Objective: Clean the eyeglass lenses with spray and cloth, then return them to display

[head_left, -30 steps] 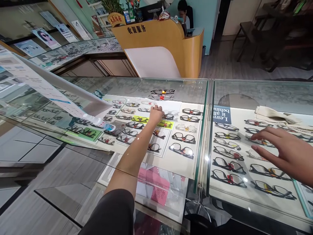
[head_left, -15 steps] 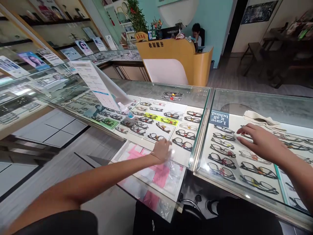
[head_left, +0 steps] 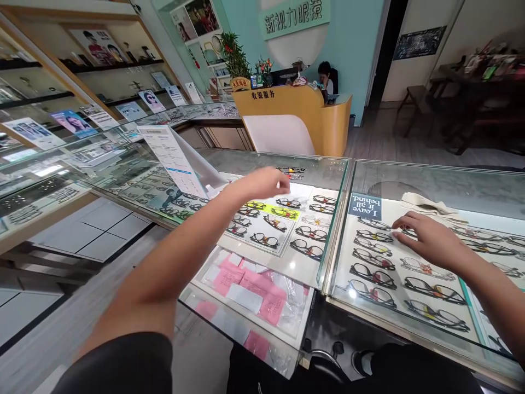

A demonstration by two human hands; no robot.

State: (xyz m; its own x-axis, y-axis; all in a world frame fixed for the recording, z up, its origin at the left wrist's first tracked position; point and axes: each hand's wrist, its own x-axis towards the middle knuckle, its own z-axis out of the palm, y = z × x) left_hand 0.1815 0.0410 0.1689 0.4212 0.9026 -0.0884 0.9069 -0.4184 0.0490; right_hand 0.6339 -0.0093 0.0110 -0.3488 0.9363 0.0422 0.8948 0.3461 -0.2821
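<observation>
My left hand (head_left: 266, 183) is over the glass display counter (head_left: 246, 158), its fingers bent loosely downward and nothing seen in them. Just past its fingertips, near the counter's far edge, are two pairs of eyeglasses (head_left: 293, 171), partly covered by the hand. More eyeglasses (head_left: 264, 239) lie in rows beneath the glass, some on a yellow-green strip (head_left: 268, 210). Over the right-hand case, my right hand (head_left: 426, 235) has its thumb and fingers apart and holds nothing. It is beside dark-framed eyeglasses (head_left: 374, 235) under the glass.
Below my left arm, a pulled-out drawer (head_left: 197, 282) contains pink slips (head_left: 262, 293) and clear plastic bags. A folded sign (head_left: 174, 158) stands on the counter. A beige cloth (head_left: 430, 205) lies beyond my right hand. A person (head_left: 328, 79) sits behind the yellow desk (head_left: 283, 101).
My left hand has risen from above the drawer and reached forward to the counter's far side. My right hand stays nearly in place. The view has tilted up slightly.
</observation>
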